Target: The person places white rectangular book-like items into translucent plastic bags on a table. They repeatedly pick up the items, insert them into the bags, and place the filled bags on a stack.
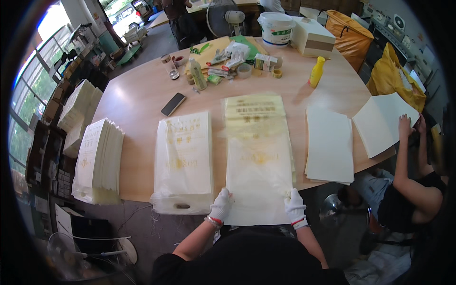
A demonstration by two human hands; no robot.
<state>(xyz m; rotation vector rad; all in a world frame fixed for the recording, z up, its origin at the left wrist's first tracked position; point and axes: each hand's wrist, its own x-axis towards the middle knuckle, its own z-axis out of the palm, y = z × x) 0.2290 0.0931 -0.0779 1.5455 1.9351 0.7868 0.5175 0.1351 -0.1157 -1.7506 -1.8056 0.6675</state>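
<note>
Both my hands wear white gloves. My left hand (221, 205) and my right hand (295, 207) pinch the near corners of a clear plastic bag with a white sheet inside (259, 171), which hangs over the table's front edge. That bag lies on a pile of similar bags with gold print (254, 108). Just left of it sits a thick stack of bagged white sheets (184, 159), with a handle cut-out at its near end.
A stack of white sheets (329, 145) lies to the right; a seated person's hands (406, 127) rest on another sheet (382, 122). A tall stack (99, 159) sits at left. A phone (173, 104), yellow bottle (316, 72), tape, bucket (275, 27) and box (312, 38) stand farther back on the round wooden table (137, 95).
</note>
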